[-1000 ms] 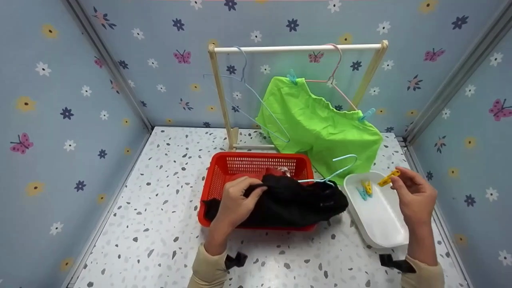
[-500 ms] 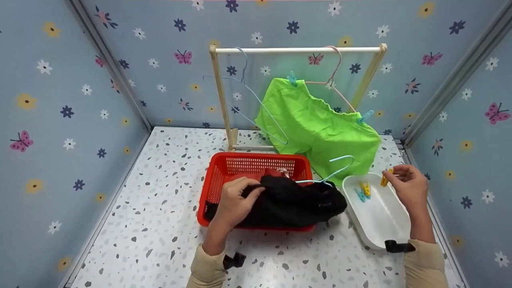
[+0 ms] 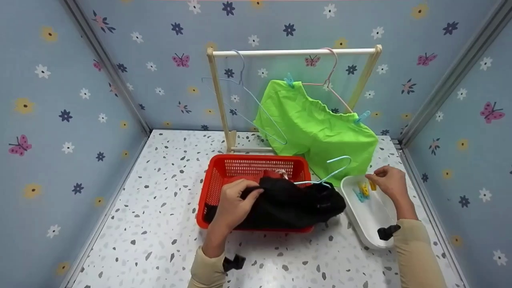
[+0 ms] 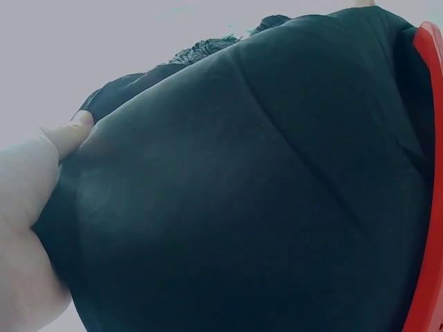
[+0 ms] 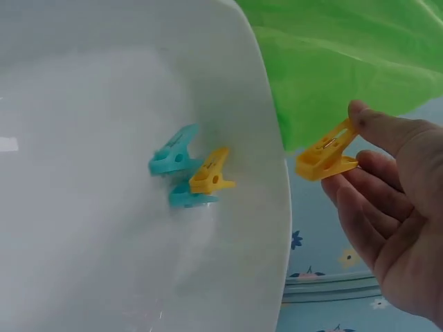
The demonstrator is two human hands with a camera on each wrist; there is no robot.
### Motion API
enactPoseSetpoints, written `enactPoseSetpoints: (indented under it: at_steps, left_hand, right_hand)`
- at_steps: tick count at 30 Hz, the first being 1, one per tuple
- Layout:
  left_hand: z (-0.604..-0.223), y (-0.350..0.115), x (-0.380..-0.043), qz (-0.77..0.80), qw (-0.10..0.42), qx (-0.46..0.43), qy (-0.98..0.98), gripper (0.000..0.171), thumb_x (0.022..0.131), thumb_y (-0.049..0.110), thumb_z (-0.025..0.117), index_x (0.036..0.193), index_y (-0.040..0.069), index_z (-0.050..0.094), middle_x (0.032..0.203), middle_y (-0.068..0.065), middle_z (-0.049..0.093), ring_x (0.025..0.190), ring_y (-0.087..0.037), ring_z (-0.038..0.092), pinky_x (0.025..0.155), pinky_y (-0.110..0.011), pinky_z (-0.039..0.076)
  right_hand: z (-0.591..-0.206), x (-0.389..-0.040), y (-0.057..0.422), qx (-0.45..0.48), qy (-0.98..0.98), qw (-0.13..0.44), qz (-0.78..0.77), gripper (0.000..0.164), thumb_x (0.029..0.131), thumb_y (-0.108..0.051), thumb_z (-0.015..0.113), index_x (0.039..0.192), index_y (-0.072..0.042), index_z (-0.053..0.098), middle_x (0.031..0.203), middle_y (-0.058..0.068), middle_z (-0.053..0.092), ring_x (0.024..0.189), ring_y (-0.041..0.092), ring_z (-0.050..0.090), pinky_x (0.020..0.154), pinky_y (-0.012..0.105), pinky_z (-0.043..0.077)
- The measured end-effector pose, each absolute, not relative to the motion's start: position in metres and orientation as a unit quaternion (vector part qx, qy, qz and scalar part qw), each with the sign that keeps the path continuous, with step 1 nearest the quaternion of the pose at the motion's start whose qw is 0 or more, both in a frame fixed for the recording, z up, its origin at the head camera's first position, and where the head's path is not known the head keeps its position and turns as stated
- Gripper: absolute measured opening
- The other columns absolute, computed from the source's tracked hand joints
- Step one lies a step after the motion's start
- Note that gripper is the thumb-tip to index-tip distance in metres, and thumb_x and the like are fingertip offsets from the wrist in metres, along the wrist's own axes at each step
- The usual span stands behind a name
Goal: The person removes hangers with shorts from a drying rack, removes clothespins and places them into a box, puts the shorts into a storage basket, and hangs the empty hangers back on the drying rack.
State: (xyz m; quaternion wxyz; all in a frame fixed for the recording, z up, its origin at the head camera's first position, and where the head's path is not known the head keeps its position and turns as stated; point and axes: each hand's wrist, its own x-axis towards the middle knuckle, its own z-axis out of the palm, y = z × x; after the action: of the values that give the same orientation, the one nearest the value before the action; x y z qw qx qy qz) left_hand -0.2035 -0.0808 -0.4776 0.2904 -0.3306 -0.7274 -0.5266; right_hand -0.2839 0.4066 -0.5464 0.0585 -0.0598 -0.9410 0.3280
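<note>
My left hand [image 3: 236, 202] pinches the edge of a black garment [image 3: 288, 204] between thumb and fingers; the cloth lies across the red basket [image 3: 258, 157] and hangs past its right side. A light blue hanger [image 3: 338, 170] pokes out of the garment's upper edge, its hook pointing up. Over the far end of the white tub [image 3: 370, 234], my right hand [image 3: 390, 184] holds a yellow clothespin [image 5: 325, 155] by its handles, thumb on one side and fingers on the other. Inside the tub lie another yellow clothespin [image 5: 211, 173] and teal clothespins [image 5: 176, 152].
Behind the basket stands a rack with a white rod [image 3: 280, 52]. Bright green shorts [image 3: 320, 124] hang there from a pink hanger [image 3: 331, 72], fixed with teal clothespins. A bare blue hanger [image 3: 260, 104] hangs at the left. Reddish cloth [image 3: 272, 174] lies in the basket.
My right hand has moved left over the white tub with the yellow clothespin, which has turned from slanting to pointing down. The left hand keeps its grip on the black garment.
</note>
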Motion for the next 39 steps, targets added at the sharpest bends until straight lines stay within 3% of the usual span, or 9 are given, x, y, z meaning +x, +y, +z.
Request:
enactPoseSetpoints:
  at_steps: [8, 14, 21, 27, 32, 39]
  left_hand:
    - [-0.470, -0.080, -0.198, -0.522, 0.300, -0.320, -0.732, 0.014, 0.077, -0.005, 0.078, 0.085, 0.003, 0.069, 0.084, -0.003, 0.069, 0.077, -0.015, 0.065, 0.071, -0.028, 0.053]
    - [-0.456, -0.080, -0.186, -0.523, 0.298, -0.314, -0.735, 0.015, 0.075, -0.010, 0.077, 0.082, -0.001, 0.068, 0.080, -0.010, 0.068, 0.075, -0.019, 0.065, 0.071, -0.029, 0.053]
    - [-0.480, -0.084, -0.201, -0.521, 0.301, -0.314, -0.734, 0.012, 0.080, 0.001, 0.078, 0.087, 0.009, 0.071, 0.086, 0.001, 0.069, 0.079, -0.013, 0.065, 0.072, -0.027, 0.052]
    - [-0.462, -0.081, -0.191, -0.518, 0.308, -0.314, -0.734, 0.014, 0.076, -0.008, 0.078, 0.083, 0.001, 0.069, 0.081, -0.007, 0.069, 0.076, -0.017, 0.066, 0.070, -0.028, 0.052]
    - [-0.449, -0.081, -0.184, -0.518, 0.303, -0.315, -0.735, 0.007, 0.082, -0.001, 0.075, 0.082, -0.001, 0.068, 0.081, -0.008, 0.068, 0.075, -0.018, 0.065, 0.071, -0.029, 0.052]
    - [-0.452, -0.083, -0.185, -0.517, 0.298, -0.312, -0.739, 0.007, 0.083, 0.000, 0.075, 0.084, -0.001, 0.068, 0.083, -0.008, 0.069, 0.078, -0.018, 0.066, 0.073, -0.031, 0.053]
  right_hand:
    - [-0.565, -0.299, 0.413, -0.071, -0.951, -0.039, 0.297, 0.051, 0.087, -0.038, 0.072, 0.107, 0.008, 0.064, 0.102, 0.025, 0.064, 0.084, 0.031, 0.062, 0.069, 0.043, 0.052]
    - [-0.575, -0.300, 0.415, -0.081, -0.956, -0.048, 0.279, 0.052, 0.084, -0.036, 0.074, 0.106, 0.010, 0.065, 0.100, 0.025, 0.065, 0.085, 0.034, 0.062, 0.074, 0.047, 0.052]
    - [-0.571, -0.304, 0.412, -0.097, -0.955, -0.060, 0.273, 0.051, 0.083, -0.037, 0.076, 0.105, 0.007, 0.064, 0.098, 0.021, 0.065, 0.082, 0.030, 0.061, 0.070, 0.043, 0.051]
    - [-0.570, -0.303, 0.413, -0.094, -0.955, -0.052, 0.277, 0.050, 0.084, -0.039, 0.075, 0.103, 0.006, 0.064, 0.099, 0.022, 0.064, 0.082, 0.030, 0.060, 0.070, 0.043, 0.050]
    - [-0.565, -0.300, 0.412, -0.082, -0.954, -0.047, 0.283, 0.047, 0.089, -0.036, 0.070, 0.104, 0.008, 0.064, 0.099, 0.024, 0.064, 0.079, 0.029, 0.061, 0.068, 0.043, 0.051]
    - [-0.537, -0.290, 0.403, -0.063, -0.956, 0.029, 0.285, 0.039, 0.095, -0.033, 0.062, 0.103, 0.005, 0.066, 0.092, 0.020, 0.067, 0.071, 0.025, 0.064, 0.061, 0.038, 0.050]
